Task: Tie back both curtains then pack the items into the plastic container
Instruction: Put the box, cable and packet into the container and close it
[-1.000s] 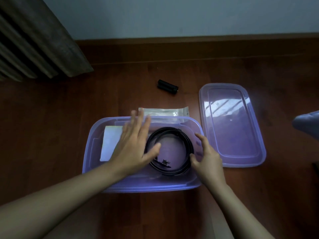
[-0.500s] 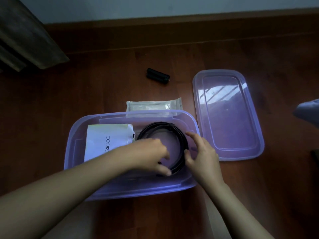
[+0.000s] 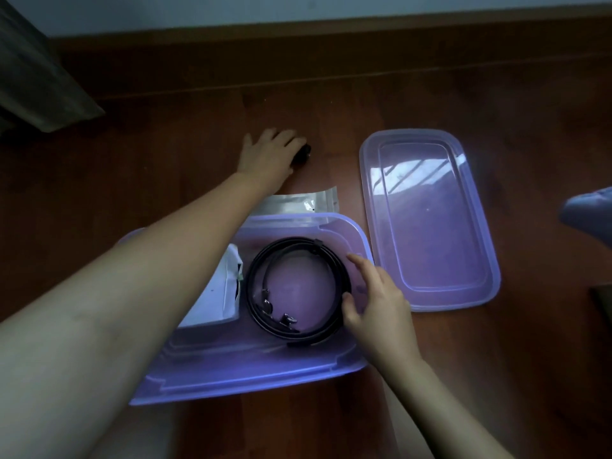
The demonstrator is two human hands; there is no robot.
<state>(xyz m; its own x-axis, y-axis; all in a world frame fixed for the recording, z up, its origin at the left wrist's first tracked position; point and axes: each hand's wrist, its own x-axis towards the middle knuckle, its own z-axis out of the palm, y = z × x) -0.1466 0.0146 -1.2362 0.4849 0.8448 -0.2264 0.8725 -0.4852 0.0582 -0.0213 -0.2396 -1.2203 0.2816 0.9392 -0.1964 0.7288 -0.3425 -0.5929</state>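
Curtain (image 3: 39,71) hangs at far L, dark folds reaching the floor (image 3: 165,167); can't tell from here whether it is tied back.

L hand (image 3: 266,157) is stretched past the plastic container (image 3: 231,382), palm down over the small black cylinder (image 3: 303,154) on the floor. Grip state: fingers draped over it, can't tell if closed on it yet.

Step in hand, as I judge it: fetch the cylinder and drop it in. To do it well: curl fingers round its length so it can't roll off, lift clear of the flat clear pouch (image 3: 298,205) lying just behind the container's far wall, then set it in a free spot inside, not on top of the coil.

Inside the container: white packet (image 3: 215,293) at L, coiled black belt (image 3: 298,293) beside it, buckle bits at the near side.

R hand (image 3: 377,299) sits at the container's R wall, grip loose and open, thumb touching the coil's outer edge, holding nothing. Good to keep it there as a brace.

Lid (image 3: 427,220) lies flat just R of the container, not touching the pouch. 2 items remain outside: cylinder, pouch.

Surface: dark reddish wood floor, glossy, w/ wood skirting (image 3: 331,51) and pale wall (image 3: 265,11) beyond. Dim light.
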